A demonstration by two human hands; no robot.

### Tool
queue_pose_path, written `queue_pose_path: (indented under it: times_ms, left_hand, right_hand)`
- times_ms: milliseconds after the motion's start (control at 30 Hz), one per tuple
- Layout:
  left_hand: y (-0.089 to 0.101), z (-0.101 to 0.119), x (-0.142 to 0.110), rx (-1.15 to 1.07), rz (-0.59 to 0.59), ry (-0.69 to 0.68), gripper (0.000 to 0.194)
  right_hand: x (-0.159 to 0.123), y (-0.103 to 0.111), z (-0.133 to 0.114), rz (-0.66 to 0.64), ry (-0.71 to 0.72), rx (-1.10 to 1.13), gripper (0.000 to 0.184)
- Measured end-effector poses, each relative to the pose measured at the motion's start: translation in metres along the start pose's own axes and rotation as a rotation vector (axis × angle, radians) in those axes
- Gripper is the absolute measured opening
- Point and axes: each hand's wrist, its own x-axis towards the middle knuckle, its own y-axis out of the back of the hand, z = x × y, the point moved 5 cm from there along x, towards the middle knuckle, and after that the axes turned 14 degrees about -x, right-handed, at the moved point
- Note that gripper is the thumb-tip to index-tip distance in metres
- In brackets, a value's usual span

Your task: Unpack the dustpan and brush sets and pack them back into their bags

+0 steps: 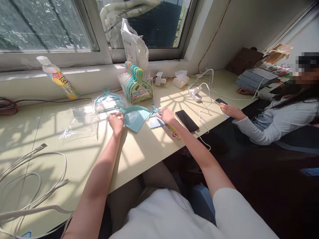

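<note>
My left hand rests on the table with its fingers curled at the handle end of a small teal dustpan. My right hand lies over a small teal brush with white bristles, fingers pressed on its handle. A printed label card lies under my right wrist. Beside the dustpan lies a packaged teal dustpan set, and behind it stands a pack of several coloured dustpan sets. An empty clear plastic bag lies left of my left hand.
A black phone lies right of the brush, plugged into a white cable. A drink bottle leans on the sill. White cables coil at the near left. Another person sits at the right, a hand by a phone.
</note>
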Motion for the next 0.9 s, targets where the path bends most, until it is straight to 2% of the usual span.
queue_pose_path:
  times_ms: [67,133,233,400,533,667,800,900]
  left_hand:
    - [0.009,-0.002,-0.005,0.001,0.057,0.05,0.014]
    - [0.016,-0.005,-0.01,0.024,0.041,0.07,0.012]
    - [0.027,-0.01,-0.014,0.07,-0.025,0.028,0.01]
    - [0.041,-0.021,-0.02,0.065,-0.034,-0.004,0.01]
    - [0.042,-0.023,-0.021,0.054,-0.036,-0.012,0.011]
    - [0.043,-0.021,-0.021,0.068,-0.048,-0.032,0.012]
    - [0.043,-0.019,-0.021,0.082,-0.062,-0.043,0.011]
    - [0.043,-0.017,-0.021,0.09,-0.07,-0.029,0.011]
  right_hand:
    - [0.006,0.004,-0.022,-0.031,-0.031,-0.104,0.033]
    - [0.012,0.006,-0.032,-0.017,-0.065,-0.135,0.031]
    - [0.026,0.002,-0.031,-0.005,-0.121,-0.087,0.035]
    - [0.058,-0.007,-0.025,-0.06,-0.22,0.024,0.049]
    - [0.068,-0.006,-0.036,-0.064,-0.129,0.001,0.034]
    - [0.07,-0.003,-0.044,-0.089,-0.103,0.029,0.03]
    - [0.079,0.005,-0.05,-0.098,-0.099,0.008,0.032]
    - [0.085,0.008,-0.052,-0.182,-0.063,0.005,0.035]
